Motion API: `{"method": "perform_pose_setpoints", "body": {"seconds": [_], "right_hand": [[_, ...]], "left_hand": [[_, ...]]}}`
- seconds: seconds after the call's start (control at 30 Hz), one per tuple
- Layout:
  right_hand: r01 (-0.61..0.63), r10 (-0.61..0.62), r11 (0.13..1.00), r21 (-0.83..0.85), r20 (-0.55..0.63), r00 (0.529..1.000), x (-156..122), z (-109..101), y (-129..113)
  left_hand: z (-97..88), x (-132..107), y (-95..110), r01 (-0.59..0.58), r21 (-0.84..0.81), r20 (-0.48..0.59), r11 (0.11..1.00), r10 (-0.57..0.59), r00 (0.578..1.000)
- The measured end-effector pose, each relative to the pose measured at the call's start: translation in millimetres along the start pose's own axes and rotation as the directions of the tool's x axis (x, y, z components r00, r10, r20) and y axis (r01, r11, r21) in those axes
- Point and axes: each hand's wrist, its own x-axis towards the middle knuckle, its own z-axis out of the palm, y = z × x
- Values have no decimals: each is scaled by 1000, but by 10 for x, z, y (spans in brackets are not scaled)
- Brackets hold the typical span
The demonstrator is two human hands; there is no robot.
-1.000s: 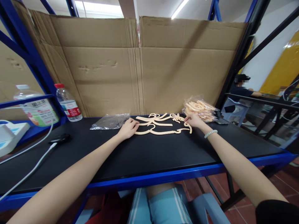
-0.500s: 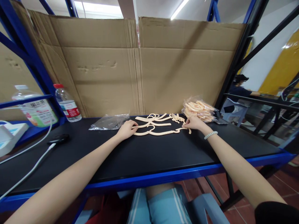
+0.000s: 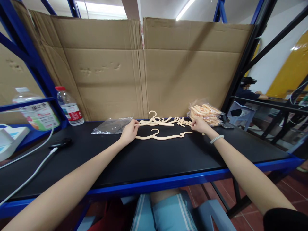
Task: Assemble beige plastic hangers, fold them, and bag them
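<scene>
Several cream plastic hangers lie on the black table top [image 3: 156, 157]. My left hand [image 3: 128, 131] pinches the left end of a hanger bunch [image 3: 157, 122] and tilts it up off the table, hook raised. My right hand [image 3: 200, 124] is closed on the right end of the same bunch. One single hanger [image 3: 163, 136] lies flat just in front of the raised ones, between my hands. An empty clear plastic bag [image 3: 112, 125] rests left of my left hand.
A clear bag full of cream hangers [image 3: 205, 114] sits at the back right. Cardboard sheets [image 3: 144, 67] wall off the back. A water bottle [image 3: 69, 106], a black device [image 3: 60, 142] and white cables [image 3: 31, 160] lie at the left. Another person [image 3: 249, 89] sits at the far right.
Both hands have lifted a bunch of hangers off the table and back, away from the single hanger, which stays flat. My left hand moved slightly back toward the plastic bag.
</scene>
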Motion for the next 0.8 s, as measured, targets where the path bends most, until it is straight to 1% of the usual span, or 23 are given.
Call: {"method": "perform_pose_setpoints", "body": {"seconds": [0.13, 0.23, 0.3, 0.43, 0.57, 0.7, 0.77, 0.8], "right_hand": [[22, 0, 979, 205, -109, 994, -18, -5, -20], [76, -15, 929, 361, -168, 986, -42, -6, -81], [108, -27, 890, 443, -185, 982, -60, -7, -134], [141, -71, 816, 560, -146, 987, -125, -20, -243], [177, -184, 748, 640, -57, 981, -229, -64, -337], [185, -253, 728, 661, 7, 967, -297, -79, -382], [194, -251, 730, 655, -7, 968, -296, -51, -378], [202, -239, 731, 652, -32, 970, -286, -32, -368]], "left_hand": [[7, -17, 52, 11, -69, -65, 998, -15, 998], [33, -25, 67, 7, -125, -76, 992, -17, 997], [53, -28, 70, 2, -157, -78, 988, -14, 997], [71, -30, 77, -21, -197, -74, 980, 7, 997], [68, -38, 87, -54, -200, -57, 978, 44, 997], [75, -44, 73, -52, -185, -44, 981, 44, 998], [81, -42, 59, -39, -179, -45, 983, 32, 998], [83, -41, 53, -32, -178, -45, 984, 25, 999]]}}
